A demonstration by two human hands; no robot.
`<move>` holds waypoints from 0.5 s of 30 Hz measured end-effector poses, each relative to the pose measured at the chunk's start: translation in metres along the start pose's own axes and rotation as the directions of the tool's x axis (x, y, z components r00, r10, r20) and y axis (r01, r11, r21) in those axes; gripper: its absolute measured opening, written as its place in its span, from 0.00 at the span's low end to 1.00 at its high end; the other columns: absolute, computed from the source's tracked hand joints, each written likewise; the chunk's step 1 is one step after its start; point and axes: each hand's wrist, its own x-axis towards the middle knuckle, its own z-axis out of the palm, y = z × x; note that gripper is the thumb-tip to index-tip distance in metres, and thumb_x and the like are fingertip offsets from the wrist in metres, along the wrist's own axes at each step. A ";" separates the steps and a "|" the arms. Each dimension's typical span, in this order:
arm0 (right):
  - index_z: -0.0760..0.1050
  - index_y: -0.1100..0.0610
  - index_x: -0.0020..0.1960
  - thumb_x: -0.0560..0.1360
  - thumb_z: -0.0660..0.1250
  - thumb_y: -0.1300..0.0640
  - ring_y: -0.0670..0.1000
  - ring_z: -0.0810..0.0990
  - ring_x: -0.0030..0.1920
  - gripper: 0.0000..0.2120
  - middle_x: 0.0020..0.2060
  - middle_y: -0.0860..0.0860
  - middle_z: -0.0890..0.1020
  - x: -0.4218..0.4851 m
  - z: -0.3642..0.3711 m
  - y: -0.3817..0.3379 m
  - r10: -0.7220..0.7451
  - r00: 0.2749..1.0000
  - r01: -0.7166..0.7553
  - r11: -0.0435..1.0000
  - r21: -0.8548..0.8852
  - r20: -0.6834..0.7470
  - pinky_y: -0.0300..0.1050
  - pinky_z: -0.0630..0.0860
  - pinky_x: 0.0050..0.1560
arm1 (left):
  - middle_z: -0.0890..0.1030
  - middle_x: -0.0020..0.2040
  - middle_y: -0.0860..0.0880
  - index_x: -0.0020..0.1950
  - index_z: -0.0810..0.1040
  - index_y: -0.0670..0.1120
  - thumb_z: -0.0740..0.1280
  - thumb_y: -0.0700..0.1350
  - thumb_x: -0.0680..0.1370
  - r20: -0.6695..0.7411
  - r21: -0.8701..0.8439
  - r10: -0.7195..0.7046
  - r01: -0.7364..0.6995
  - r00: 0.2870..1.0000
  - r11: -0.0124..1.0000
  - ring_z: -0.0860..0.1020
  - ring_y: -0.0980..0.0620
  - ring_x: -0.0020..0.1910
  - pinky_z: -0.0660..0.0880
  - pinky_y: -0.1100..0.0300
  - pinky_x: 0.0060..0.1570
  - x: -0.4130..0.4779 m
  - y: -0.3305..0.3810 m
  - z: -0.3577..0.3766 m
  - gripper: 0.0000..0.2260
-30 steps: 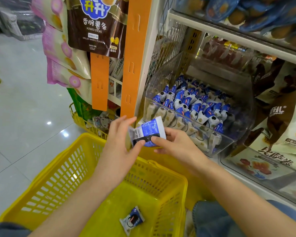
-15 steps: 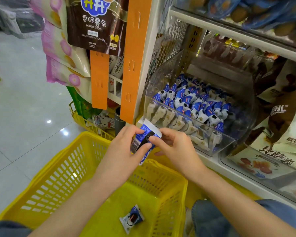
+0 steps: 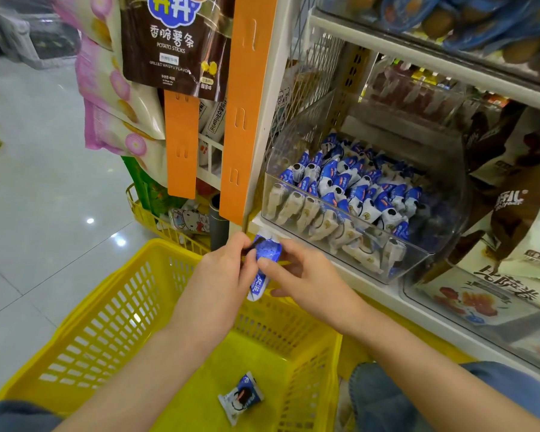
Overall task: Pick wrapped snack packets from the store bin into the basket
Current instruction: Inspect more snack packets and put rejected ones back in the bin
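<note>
Both hands, left hand (image 3: pixel 222 269) and right hand (image 3: pixel 303 275), pinched one blue snack packet (image 3: pixel 264 263) above the yellow basket (image 3: pixel 113 310), below the clear bin (image 3: pixel 371 244); another packet (image 3: pixel 241 397) lay inside; the drop seemingly came next, needing both pinches released.

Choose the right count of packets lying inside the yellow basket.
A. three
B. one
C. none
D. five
B: one packet lies on the floor of the basket, while the other packet is pinched between the left hand and right hand above it.
</note>
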 end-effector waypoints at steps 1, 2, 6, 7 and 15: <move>0.75 0.50 0.54 0.76 0.64 0.57 0.50 0.82 0.49 0.07 0.49 0.50 0.83 0.000 0.001 -0.001 0.023 0.999 -0.024 0.998 0.061 0.028 0.51 0.80 0.49 | 0.74 0.31 0.56 0.45 0.69 0.52 0.61 0.46 0.79 -0.012 -0.015 -0.012 0.012 1.000 1.000 0.74 0.62 0.33 0.69 0.69 0.31 0.001 0.000 0.000 0.04; 0.75 0.52 0.55 0.77 0.64 0.58 0.51 0.82 0.48 0.08 0.49 0.52 0.82 0.001 0.002 -0.002 0.028 0.999 -0.032 0.995 0.097 0.040 0.48 0.81 0.49 | 0.74 0.31 0.56 0.45 0.70 0.51 0.61 0.45 0.79 -0.022 -0.029 -0.023 0.023 0.999 0.999 0.73 0.62 0.33 0.68 0.69 0.30 0.002 -0.001 -0.001 0.03; 0.74 0.58 0.59 0.78 0.61 0.62 0.48 0.81 0.46 0.11 0.49 0.54 0.81 0.005 -0.003 -0.004 0.032 0.997 -0.043 0.986 0.161 0.071 0.41 0.80 0.46 | 0.75 0.29 0.52 0.44 0.71 0.53 0.60 0.44 0.80 -0.049 -0.066 -0.043 0.040 0.998 0.997 0.73 0.55 0.31 0.69 0.60 0.29 0.006 -0.002 -0.002 0.07; 0.74 0.58 0.60 0.78 0.61 0.62 0.48 0.81 0.45 0.12 0.49 0.54 0.81 0.006 -0.004 -0.004 0.035 0.996 -0.047 0.986 0.163 0.079 0.41 0.80 0.46 | 0.76 0.29 0.51 0.43 0.70 0.55 0.60 0.43 0.80 -0.050 -0.079 -0.055 0.051 0.997 0.996 0.74 0.53 0.31 0.71 0.57 0.30 0.007 -0.002 -0.002 0.08; 0.70 0.54 0.59 0.76 0.65 0.57 0.50 0.82 0.44 0.12 0.53 0.55 0.79 0.007 -0.003 0.001 0.072 0.997 -0.065 0.985 0.161 -0.041 0.47 0.81 0.43 | 0.81 0.50 0.48 0.57 0.76 0.48 0.61 0.45 0.79 0.186 -0.386 -0.304 0.354 0.934 0.852 0.80 0.48 0.48 0.77 0.46 0.52 0.010 0.008 -0.001 0.09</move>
